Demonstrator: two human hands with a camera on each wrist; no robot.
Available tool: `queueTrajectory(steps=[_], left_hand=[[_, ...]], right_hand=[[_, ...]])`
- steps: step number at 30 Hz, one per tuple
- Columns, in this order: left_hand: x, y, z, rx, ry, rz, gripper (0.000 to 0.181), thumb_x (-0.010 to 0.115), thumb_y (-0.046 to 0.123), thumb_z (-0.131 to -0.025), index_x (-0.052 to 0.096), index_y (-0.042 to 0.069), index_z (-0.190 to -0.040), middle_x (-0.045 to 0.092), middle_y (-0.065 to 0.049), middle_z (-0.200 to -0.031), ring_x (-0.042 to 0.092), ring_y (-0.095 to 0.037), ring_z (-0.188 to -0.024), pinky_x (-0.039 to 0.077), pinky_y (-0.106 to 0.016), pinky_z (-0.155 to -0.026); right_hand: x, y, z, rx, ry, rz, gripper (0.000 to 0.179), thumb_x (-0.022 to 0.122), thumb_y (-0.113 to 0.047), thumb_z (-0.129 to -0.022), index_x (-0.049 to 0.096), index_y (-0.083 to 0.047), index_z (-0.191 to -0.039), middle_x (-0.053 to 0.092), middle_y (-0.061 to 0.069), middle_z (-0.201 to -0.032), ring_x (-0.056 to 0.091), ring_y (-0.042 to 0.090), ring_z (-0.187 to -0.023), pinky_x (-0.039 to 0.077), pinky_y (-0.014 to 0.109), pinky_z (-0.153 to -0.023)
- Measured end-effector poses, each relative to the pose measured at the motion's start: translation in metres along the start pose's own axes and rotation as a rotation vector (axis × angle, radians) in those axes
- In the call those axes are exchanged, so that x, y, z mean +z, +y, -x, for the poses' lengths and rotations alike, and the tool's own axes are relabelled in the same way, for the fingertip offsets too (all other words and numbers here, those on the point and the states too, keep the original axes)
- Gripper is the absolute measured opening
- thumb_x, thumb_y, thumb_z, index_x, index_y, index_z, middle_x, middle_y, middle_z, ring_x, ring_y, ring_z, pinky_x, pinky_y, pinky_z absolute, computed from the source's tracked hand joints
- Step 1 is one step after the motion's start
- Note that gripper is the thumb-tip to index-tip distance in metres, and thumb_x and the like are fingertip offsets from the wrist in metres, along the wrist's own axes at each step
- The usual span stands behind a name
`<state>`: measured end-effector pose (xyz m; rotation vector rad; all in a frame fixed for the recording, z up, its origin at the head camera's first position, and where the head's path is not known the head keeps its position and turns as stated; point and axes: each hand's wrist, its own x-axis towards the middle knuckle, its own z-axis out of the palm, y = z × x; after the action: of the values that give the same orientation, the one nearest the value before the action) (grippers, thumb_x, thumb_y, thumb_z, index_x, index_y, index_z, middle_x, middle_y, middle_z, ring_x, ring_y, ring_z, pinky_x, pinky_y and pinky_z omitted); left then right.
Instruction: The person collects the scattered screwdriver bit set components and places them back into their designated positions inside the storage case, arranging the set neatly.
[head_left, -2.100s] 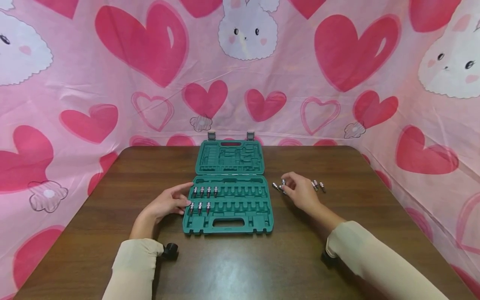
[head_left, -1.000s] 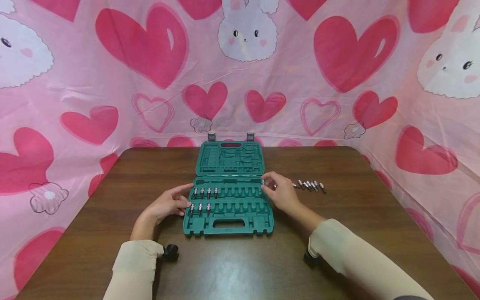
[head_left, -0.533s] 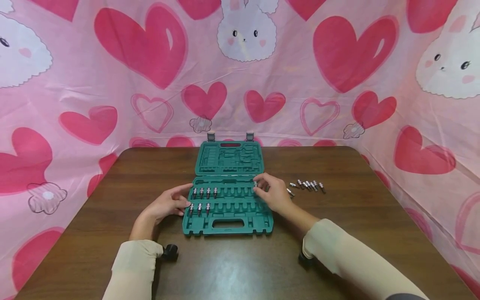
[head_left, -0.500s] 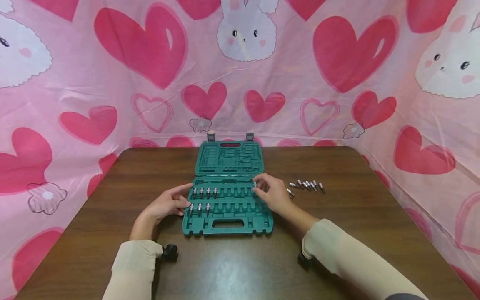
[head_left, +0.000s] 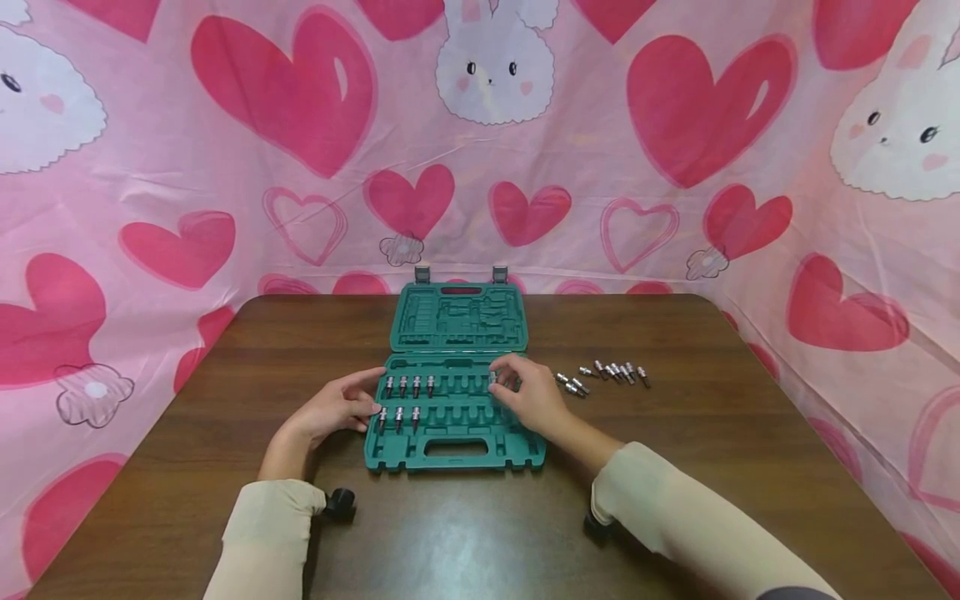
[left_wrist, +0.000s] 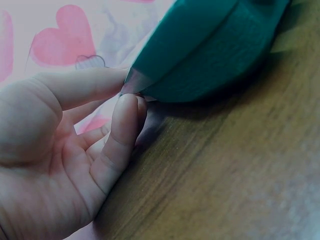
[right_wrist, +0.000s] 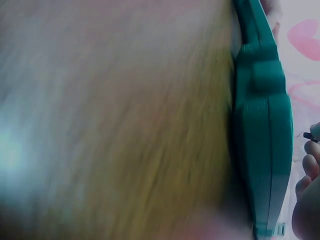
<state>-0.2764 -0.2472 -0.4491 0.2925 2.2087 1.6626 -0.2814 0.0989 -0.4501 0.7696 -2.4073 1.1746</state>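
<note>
A green plastic tool case (head_left: 456,462) lies open on the table, its lid (head_left: 420,337) folded back. My left hand (head_left: 336,410) holds the case's left edge between thumb and fingers; the left wrist view shows the fingertips at the green case wall (left_wrist: 200,65). Between right thumb and index finger I pinch a silver bit socket (head_left: 492,377) upright over the right part of the upper slot row, my right hand (head_left: 534,396) arching over the case. In the right wrist view its dark tip (right_wrist: 308,136) shows by the fingers. Several bit sockets (head_left: 417,385) sit in the upper row's left slots, and 3 (head_left: 400,418) in the lower row.
Loose bit sockets lie on the wooden table (head_left: 480,533) right of the case: a near cluster (head_left: 573,387) by the right hand and a farther one (head_left: 618,371). A pink heart-patterned cloth (head_left: 480,150) hangs behind and around the table.
My right hand picked a bit socket from the near loose cluster and carried it left over the case, moving further left along the upper row. The left hand stays at the case edge.
</note>
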Motion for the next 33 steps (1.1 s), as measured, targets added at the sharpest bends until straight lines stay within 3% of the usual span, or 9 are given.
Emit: queueTrajectory(steps=[33], left_hand=[[0.001, -0.002, -0.001, -0.039, 0.025, -0.024, 0.065, 0.063, 0.008, -0.094, 0.034, 0.010, -0.151, 0.065, -0.015, -0.093, 0.062, -0.024, -0.077, 0.056, -0.035, -0.070]], right_hand=[[0.044, -0.039, -0.004, 0.058, -0.131, -0.095, 0.020, 0.075, -0.009, -0.084, 0.067, -0.006, -0.102, 0.061, -0.007, -0.075, 0.054, 0.007, -0.065, 0.047, 0.025, -0.058]])
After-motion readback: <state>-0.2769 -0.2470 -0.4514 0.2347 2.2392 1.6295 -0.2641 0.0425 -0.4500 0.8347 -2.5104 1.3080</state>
